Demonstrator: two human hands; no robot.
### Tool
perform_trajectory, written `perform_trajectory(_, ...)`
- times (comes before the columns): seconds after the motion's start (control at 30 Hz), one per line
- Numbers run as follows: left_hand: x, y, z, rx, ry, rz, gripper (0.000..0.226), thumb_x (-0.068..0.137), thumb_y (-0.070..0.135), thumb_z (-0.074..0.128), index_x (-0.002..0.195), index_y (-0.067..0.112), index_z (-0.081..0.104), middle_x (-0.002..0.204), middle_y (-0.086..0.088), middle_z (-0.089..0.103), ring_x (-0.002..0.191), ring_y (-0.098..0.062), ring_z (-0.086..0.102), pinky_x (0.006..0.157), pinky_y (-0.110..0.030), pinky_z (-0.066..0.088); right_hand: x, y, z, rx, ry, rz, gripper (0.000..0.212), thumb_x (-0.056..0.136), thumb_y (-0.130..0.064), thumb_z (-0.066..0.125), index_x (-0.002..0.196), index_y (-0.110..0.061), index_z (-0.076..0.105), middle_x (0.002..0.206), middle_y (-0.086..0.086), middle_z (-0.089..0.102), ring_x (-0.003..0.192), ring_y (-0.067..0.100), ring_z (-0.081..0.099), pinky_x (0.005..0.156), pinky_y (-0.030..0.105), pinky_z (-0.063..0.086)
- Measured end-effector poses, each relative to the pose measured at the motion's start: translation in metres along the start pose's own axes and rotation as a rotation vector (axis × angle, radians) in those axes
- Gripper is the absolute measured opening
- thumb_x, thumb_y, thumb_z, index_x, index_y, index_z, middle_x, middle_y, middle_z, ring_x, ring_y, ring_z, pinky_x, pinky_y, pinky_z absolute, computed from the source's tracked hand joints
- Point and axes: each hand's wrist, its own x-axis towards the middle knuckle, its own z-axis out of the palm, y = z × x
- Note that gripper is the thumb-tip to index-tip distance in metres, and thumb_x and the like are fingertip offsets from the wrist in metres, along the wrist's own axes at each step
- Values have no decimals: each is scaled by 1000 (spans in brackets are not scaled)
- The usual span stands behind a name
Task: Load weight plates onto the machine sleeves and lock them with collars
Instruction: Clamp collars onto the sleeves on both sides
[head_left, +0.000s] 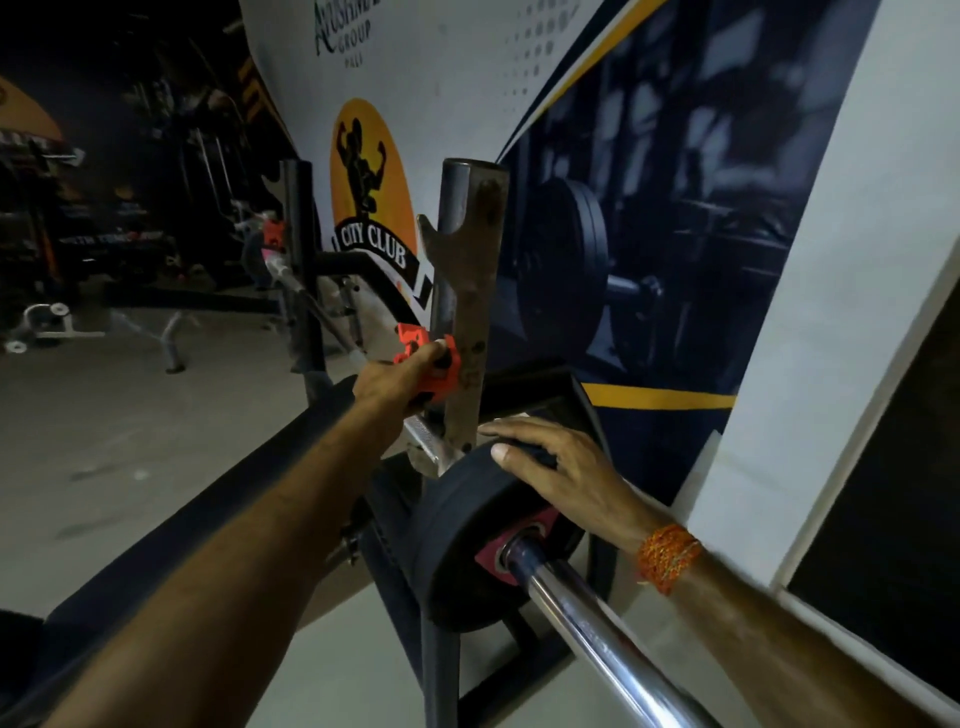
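Note:
A black weight plate with a red hub sits on the chrome barbell sleeve that runs toward the lower right. My right hand lies flat on the plate's top edge, fingers spread. My left hand grips an orange collar just left of the rusty rack upright, above the bar's knurled part. A second orange collar is on the bar's far end, beyond the dark far upright.
The black bench pad lies under my left forearm. A wall banner stands close behind the rack, and a white pillar is at the right. More gym machines stand on the grey floor at the far left.

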Motion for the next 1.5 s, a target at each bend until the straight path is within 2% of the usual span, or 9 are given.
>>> perform_trajectory(0.23, -13, 11, -21, 12, -6, 109, 54, 75, 48, 84, 111, 12, 65, 109, -8, 73, 95, -24, 73, 90, -42, 60, 0, 0, 0, -31, -2, 12, 33, 99, -52, 61, 129, -43, 68, 135, -27, 63, 129, -10, 52, 108, 18, 41)
perform_trajectory(0.47, -91, 39, -34, -45, -18, 249, 51, 84, 45, 78, 123, 14, 68, 109, -5, 75, 100, -20, 73, 80, -29, 59, -3, -6, -5, -4, -43, 11, 34, 98, -54, 60, 130, -42, 68, 134, -25, 63, 123, -10, 55, 101, 15, 43)
perform_trajectory(0.63, -182, 36, -19, -231, -182, 160, 32, 92, 43, 69, 106, 15, 75, 105, -9, 79, 98, -24, 75, 85, -36, 60, -29, -19, -31, 341, 41, -5, 33, 97, -41, 69, 128, -46, 60, 121, -36, 58, 117, -16, 54, 96, 3, 42)
perform_trajectory(0.7, -215, 25, -10, -338, -251, 115, 32, 88, 44, 67, 101, 18, 80, 115, -13, 75, 107, -28, 69, 101, -44, 53, -47, -20, -44, 536, 23, 3, 33, 96, -39, 70, 128, -40, 63, 125, -27, 65, 129, -1, 56, 111, 18, 43)
perform_trajectory(0.77, -249, 11, 1, -312, -270, 124, 37, 90, 50, 60, 106, 22, 78, 109, -12, 76, 95, -25, 72, 90, -39, 57, -70, -23, -59, 658, -120, -13, 37, 95, -37, 71, 131, -28, 67, 132, -10, 70, 132, 8, 58, 118, 34, 42)
perform_trajectory(0.93, -335, -27, 24, -369, -431, 124, 67, 79, 60, 71, 134, 21, 65, 136, -17, 65, 110, -28, 70, 89, -39, 60, -139, -27, -97, 766, -387, -30, 31, 105, -15, 54, 133, -5, 65, 110, -9, 77, 99, -4, 71, 75, 5, 49)
perform_trajectory(1.03, -383, -37, 38, -421, -496, 103, 81, 71, 59, 82, 139, 21, 60, 138, -16, 63, 112, -31, 69, 83, -38, 61, -173, -22, -110, 787, -451, 30, 24, 101, -17, 58, 121, -15, 70, 104, -9, 79, 91, -4, 70, 70, 9, 49)
perform_trajectory(1.23, -461, -43, 58, -166, -267, 135, 47, 100, 46, 51, 142, 25, 54, 137, -12, 65, 120, -36, 67, 87, -40, 61, -241, -21, -136, 873, -414, 92, 32, 96, -23, 65, 125, -9, 70, 122, 12, 75, 119, 26, 69, 107, 49, 51)
perform_trajectory(1.5, -530, -77, 77, 90, -117, 275, 32, 100, 21, 58, 131, 19, 65, 120, -3, 75, 110, -21, 72, 86, -30, 61, -317, -5, -143, 719, -362, 83, 39, 95, -31, 67, 131, -14, 68, 121, 8, 75, 113, 21, 72, 101, 38, 58)
